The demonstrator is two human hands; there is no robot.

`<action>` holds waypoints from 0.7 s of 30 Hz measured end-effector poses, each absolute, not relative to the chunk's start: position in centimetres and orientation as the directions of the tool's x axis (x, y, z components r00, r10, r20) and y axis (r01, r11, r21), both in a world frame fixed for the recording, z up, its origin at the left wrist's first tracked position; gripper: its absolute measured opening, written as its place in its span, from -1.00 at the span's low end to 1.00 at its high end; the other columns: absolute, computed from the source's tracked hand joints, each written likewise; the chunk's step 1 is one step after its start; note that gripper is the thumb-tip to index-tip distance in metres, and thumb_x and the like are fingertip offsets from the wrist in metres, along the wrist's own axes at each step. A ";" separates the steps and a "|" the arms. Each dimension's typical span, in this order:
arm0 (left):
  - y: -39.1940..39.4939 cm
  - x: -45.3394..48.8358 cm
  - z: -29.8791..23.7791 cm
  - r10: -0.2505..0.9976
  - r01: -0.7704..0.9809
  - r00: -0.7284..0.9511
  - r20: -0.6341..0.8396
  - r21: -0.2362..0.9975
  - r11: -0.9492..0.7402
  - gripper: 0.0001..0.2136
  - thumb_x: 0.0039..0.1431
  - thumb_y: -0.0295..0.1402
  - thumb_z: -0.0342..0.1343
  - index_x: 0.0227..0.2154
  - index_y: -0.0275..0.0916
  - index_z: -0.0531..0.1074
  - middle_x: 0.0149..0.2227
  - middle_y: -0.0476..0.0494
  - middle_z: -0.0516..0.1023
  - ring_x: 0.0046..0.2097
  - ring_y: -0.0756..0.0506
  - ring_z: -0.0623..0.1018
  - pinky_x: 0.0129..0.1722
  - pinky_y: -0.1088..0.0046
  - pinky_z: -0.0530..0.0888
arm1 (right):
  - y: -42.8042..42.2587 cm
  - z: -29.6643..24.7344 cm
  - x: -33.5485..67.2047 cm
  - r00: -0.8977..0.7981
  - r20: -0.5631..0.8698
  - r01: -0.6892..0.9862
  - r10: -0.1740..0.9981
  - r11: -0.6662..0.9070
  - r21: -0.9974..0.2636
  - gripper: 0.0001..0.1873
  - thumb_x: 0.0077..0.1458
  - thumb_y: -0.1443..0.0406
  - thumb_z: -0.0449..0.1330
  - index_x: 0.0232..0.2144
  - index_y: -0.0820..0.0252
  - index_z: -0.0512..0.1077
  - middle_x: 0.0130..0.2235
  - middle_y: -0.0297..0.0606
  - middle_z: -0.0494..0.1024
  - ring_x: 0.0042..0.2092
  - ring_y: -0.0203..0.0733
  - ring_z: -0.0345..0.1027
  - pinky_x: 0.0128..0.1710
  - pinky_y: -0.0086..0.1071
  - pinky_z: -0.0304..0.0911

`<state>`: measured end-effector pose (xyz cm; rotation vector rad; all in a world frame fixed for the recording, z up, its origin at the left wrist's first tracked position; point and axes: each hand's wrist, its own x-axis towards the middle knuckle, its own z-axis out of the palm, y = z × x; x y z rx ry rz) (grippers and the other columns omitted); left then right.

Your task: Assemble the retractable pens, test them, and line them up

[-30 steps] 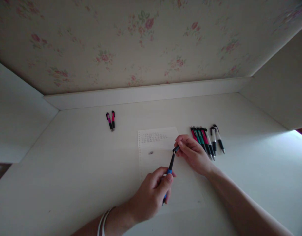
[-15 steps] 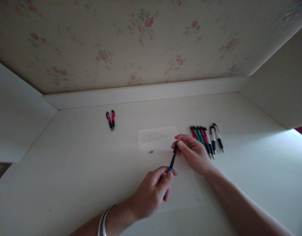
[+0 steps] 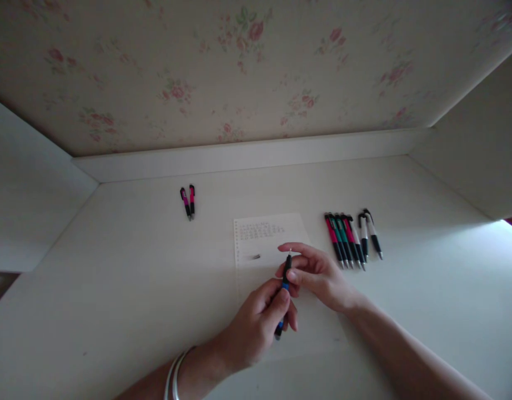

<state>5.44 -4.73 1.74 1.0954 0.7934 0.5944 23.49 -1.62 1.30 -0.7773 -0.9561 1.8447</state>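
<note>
My left hand (image 3: 262, 319) is closed around a blue-and-black pen (image 3: 286, 273), with the pen's lower end sticking out below the fingers. At its upper end the pen narrows to a thin pale tip. My right hand (image 3: 318, 275) has its thumb and fingers on the black upper part of the pen, while the index finger stretches out past the tip. Beneath both hands lies a sheet of lined paper (image 3: 260, 219) with handwriting near its top. A small dark and silvery piece (image 3: 256, 257) rests on the paper, too small to name.
Several pens (image 3: 343, 239) in pink, green and white lie in a row on the right, with two white pens (image 3: 370, 233) beside them. A purple pen (image 3: 185, 203) and a pink pen (image 3: 192, 201) lie at the back left. White panels and a floral wall (image 3: 256, 83) bound the white desk (image 3: 135, 278).
My right hand has slid down along the pen, from its upper end toward my left hand. The pale tip now shows, and the pen stands a little more upright.
</note>
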 end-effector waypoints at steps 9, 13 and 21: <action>-5.0 5.1 1.3 0.743 -0.121 0.627 -0.234 0.913 0.390 -0.61 0.34 0.00 -0.02 -0.18 -0.29 0.36 -0.52 0.00 0.41 -0.50 0.03 0.26 -0.47 0.49 0.20 | -0.8 1.2 23.0 -0.123 -0.021 0.038 0.992 -0.016 -0.999 -0.66 0.31 0.06 0.08 -0.08 0.13 0.48 -0.28 -0.21 0.60 -0.40 -0.26 0.41 -0.40 -0.35 0.33; -4.9 4.9 1.5 0.728 -0.143 0.655 -0.205 0.912 0.385 -0.61 0.32 0.00 0.02 -0.20 -0.30 0.38 -0.55 0.01 0.40 -0.51 0.03 0.28 -0.46 0.49 0.22 | -0.1 1.1 22.0 -0.243 0.167 0.530 0.955 0.275 -0.802 -0.75 0.27 0.26 0.15 -0.04 0.11 0.51 -0.09 -0.15 0.56 -0.21 -0.16 0.45 -0.22 -0.27 0.38; -4.9 5.0 1.4 0.737 -0.180 0.648 -0.195 0.900 0.397 -0.62 0.33 -0.01 0.01 -0.20 -0.29 0.38 -0.56 0.04 0.38 -0.53 0.04 0.28 -0.49 0.51 0.21 | 1.9 1.0 19.9 -0.510 0.195 0.713 0.838 0.538 -0.449 -0.80 0.26 0.39 0.16 -0.23 0.13 0.60 -0.16 -0.17 0.57 -0.15 -0.08 0.40 -0.15 -0.23 0.37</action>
